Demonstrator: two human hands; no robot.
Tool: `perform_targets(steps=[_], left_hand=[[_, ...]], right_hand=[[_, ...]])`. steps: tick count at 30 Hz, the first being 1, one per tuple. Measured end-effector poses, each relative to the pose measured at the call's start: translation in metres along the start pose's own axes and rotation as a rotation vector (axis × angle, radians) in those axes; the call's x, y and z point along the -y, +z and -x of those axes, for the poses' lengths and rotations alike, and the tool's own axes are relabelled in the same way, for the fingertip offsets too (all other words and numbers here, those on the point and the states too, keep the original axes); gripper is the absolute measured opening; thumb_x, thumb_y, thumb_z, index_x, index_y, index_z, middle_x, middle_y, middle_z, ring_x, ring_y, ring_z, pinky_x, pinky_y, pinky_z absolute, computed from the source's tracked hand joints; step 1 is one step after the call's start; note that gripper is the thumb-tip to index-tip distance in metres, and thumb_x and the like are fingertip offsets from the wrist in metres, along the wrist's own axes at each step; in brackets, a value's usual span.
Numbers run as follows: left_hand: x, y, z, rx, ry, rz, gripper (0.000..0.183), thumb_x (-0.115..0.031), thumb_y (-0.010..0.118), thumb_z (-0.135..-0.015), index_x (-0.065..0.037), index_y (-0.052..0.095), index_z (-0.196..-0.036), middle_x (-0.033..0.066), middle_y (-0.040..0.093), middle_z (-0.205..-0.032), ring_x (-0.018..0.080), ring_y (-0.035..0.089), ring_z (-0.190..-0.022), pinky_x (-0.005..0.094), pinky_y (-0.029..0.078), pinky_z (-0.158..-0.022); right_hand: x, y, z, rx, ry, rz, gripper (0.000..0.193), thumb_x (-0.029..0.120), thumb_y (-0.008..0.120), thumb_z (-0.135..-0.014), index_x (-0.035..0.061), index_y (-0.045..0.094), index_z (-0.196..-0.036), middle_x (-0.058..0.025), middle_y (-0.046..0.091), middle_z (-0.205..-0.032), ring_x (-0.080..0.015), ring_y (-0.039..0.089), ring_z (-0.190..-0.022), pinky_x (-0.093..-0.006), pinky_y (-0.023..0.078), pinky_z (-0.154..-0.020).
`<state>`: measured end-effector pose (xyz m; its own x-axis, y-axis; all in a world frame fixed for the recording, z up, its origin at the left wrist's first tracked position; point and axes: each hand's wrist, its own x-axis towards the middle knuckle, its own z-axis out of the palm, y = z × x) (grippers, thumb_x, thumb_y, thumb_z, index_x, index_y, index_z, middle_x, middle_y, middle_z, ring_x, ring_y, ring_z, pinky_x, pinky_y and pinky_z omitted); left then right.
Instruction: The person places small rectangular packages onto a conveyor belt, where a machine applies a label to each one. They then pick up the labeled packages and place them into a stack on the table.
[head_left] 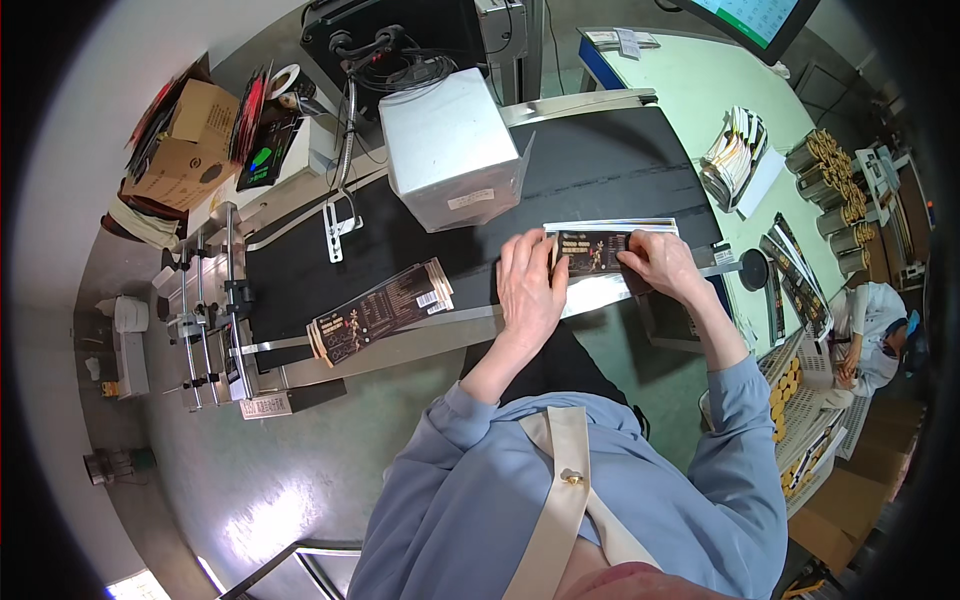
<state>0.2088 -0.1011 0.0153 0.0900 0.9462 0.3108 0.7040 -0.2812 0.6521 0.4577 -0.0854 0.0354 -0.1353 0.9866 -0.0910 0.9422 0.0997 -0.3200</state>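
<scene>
A stack of flat, dark printed packaging sheets (590,250) lies near the front edge of a black conveyor belt (600,165). My left hand (530,285) grips its left end, thumb along the front and fingers over the far side. At the right part, the thumb and fingers of my right hand (660,262) are pressed together on the same stack. Light edges of more sheets show behind it. To the left, a second fanned pile of dark sheets (380,312) with a barcode label rests slantwise across the belt's front edge, touched by neither hand.
A white box-shaped housing (445,140) stands over the belt. Metal rods and rollers (205,310) sit at its left end. On the pale green table (680,100) at right are more packaging bundles (735,150) and several metal tins (830,190). A person (870,335) sits beyond the crates.
</scene>
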Motion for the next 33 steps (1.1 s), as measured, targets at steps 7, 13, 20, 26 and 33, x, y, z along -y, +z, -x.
perform_targets(steps=[7, 13, 20, 26, 33], left_hand=[[0.008, 0.0, -0.024, 0.238, -0.377, 0.568, 0.024, -0.019, 0.072, -0.091, 0.003, 0.072, -0.081, 0.0124, 0.068, -0.062, 0.0175, 0.068, -0.056, 0.0349, 0.05, -0.055], [0.071, -0.04, -0.033, 0.197, -0.598, 0.834, 0.022, -0.016, 0.067, -0.099, 0.006, 0.07, -0.1, 0.0099, 0.071, -0.071, 0.0083, 0.058, -0.048, 0.0233, 0.04, -0.042], [0.158, -0.116, -0.049, 0.094, -0.664, 0.31, 0.025, -0.022, 0.069, -0.096, 0.001, 0.076, -0.09, 0.0082, 0.074, -0.068, 0.011, 0.063, -0.053, 0.0298, 0.049, -0.051], [0.175, -0.13, -0.055, 0.049, -0.565, 0.025, 0.024, -0.022, 0.066, -0.095, -0.001, 0.076, -0.089, 0.0114, 0.074, -0.07, 0.0236, 0.073, -0.069, 0.038, 0.055, -0.072], [0.185, -0.132, -0.054, 0.017, -0.475, -0.112, 0.026, -0.024, 0.065, -0.095, -0.002, 0.075, -0.086, 0.011, 0.072, -0.066, 0.0267, 0.073, -0.069, 0.0398, 0.055, -0.074]], right_hand=[[-0.005, -0.002, -0.001, -0.011, -0.045, -0.054, 0.033, 0.035, 0.069, -0.09, 0.0026, 0.07, -0.091, -0.0197, 0.069, -0.077, -0.0397, 0.07, -0.078, -0.0491, 0.054, -0.074], [0.025, -0.05, 0.014, -0.136, -0.042, -0.279, 0.021, 0.02, 0.072, -0.091, -0.0007, 0.068, -0.092, -0.0172, 0.067, -0.072, -0.0315, 0.067, -0.066, -0.0408, 0.051, -0.063], [0.032, -0.045, 0.01, -0.112, -0.121, -0.262, 0.018, 0.015, 0.071, -0.091, -0.002, 0.068, -0.094, -0.0167, 0.065, -0.07, -0.0311, 0.065, -0.063, -0.0404, 0.05, -0.062], [0.04, -0.036, 0.004, -0.028, -0.136, -0.237, 0.019, 0.016, 0.071, -0.09, -0.0014, 0.069, -0.095, -0.0164, 0.066, -0.07, -0.0309, 0.066, -0.064, -0.0406, 0.05, -0.064], [0.041, -0.035, 0.005, 0.003, -0.13, -0.218, 0.019, 0.017, 0.071, -0.09, -0.0013, 0.069, -0.096, -0.0164, 0.068, -0.073, -0.032, 0.067, -0.066, -0.0408, 0.051, -0.065]])
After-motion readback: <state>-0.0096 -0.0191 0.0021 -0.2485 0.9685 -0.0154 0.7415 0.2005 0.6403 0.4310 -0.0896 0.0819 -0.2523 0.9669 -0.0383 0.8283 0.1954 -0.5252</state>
